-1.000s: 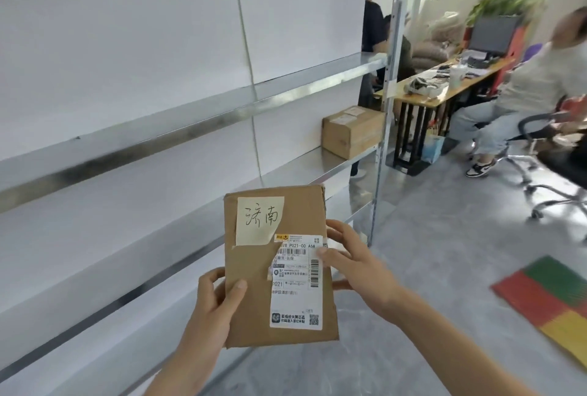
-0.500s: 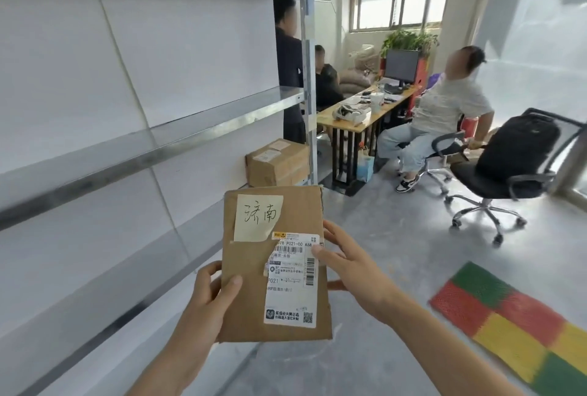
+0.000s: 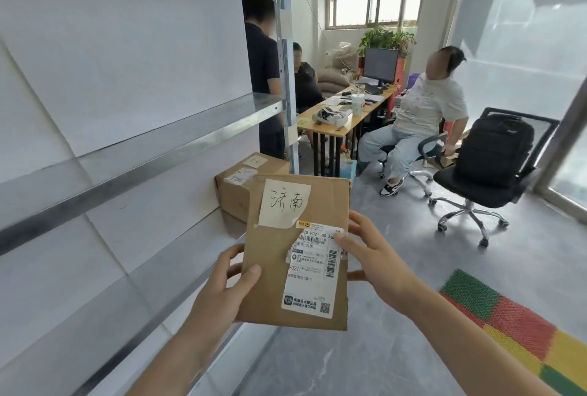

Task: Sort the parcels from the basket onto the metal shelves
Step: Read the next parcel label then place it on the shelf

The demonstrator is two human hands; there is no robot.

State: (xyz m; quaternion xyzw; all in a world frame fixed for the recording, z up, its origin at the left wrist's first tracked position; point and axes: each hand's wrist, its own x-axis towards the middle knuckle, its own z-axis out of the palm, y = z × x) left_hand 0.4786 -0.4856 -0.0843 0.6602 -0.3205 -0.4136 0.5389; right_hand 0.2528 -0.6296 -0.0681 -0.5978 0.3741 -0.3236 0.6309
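Flat brown parcel [image 3: 279,271] held upright between both hands, in front of the metal shelves [image 3: 165,141], not resting on any shelf. Left hand [image 3: 222,297] at lower left edge, thumb pressed on the front face, fingers [image 3: 227,256] wrapped behind, clamped on parcel. Right hand [image 3: 378,262] at right edge, thumb laid across the white shipping label [image 3: 313,275], remaining fingers [image 3: 362,221] curled round the edge and back, also clamped on parcel. Pale sticky note [image 3: 284,202] with handwritten characters stuck on upper front, above both thumbs, overlapping label's top corner. Cardboard box [image 3: 238,186] on a shelf just beyond the parcel's top left corner, up and left of the left fingers, partly hidden behind the parcel. Shelf levels otherwise bare where visible, running off to the left. Beyond right fingers, well apart: wooden worktop [image 3: 336,122] with monitor [image 3: 381,67] and cup [image 3: 357,103], seated person [image 3: 422,116] beside it, black office chair [image 3: 486,173] with backpack on the seat. Coloured floor mat [image 3: 514,325] low, right of right forearm. Grey floor [image 3: 397,237] underneath.
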